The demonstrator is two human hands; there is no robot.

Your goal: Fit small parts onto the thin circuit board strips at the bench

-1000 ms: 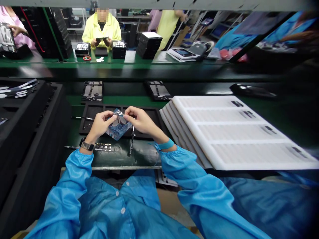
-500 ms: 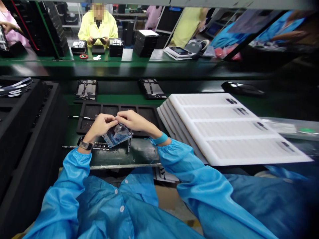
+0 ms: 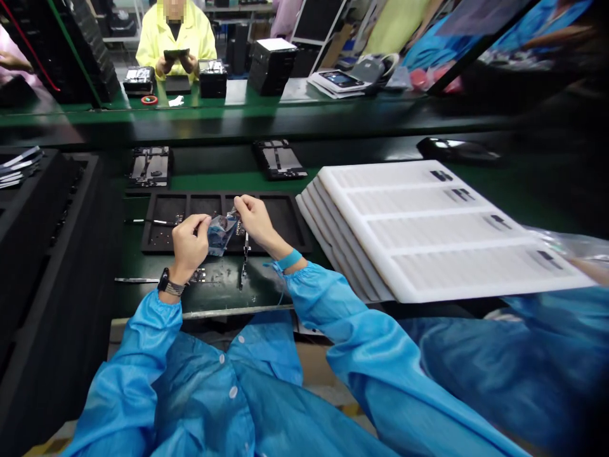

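Observation:
Both my hands hold a small shiny blue-grey foil bag (image 3: 219,232) above the bench. My left hand (image 3: 189,243) is curled round its left side, with a watch on the wrist. My right hand (image 3: 254,219) pinches the bag's top right corner; a blue band sits on that wrist. Under the bag lie a small circuit strip (image 3: 198,275) and a thin dark tool (image 3: 244,259) on a dark mat. A black compartment tray (image 3: 280,219) lies just beyond my hands.
A fanned stack of white foam trays (image 3: 442,228) lies to the right. Black foam blocks (image 3: 52,254) stand at the left. Two open device frames (image 3: 278,158) rest on the green belt. Across it, a person in yellow (image 3: 176,38) holds a dark device.
My hands have drawn the foil bag closer together and folded it smaller. The view has tilted down a little, so the bench sits higher in the picture.

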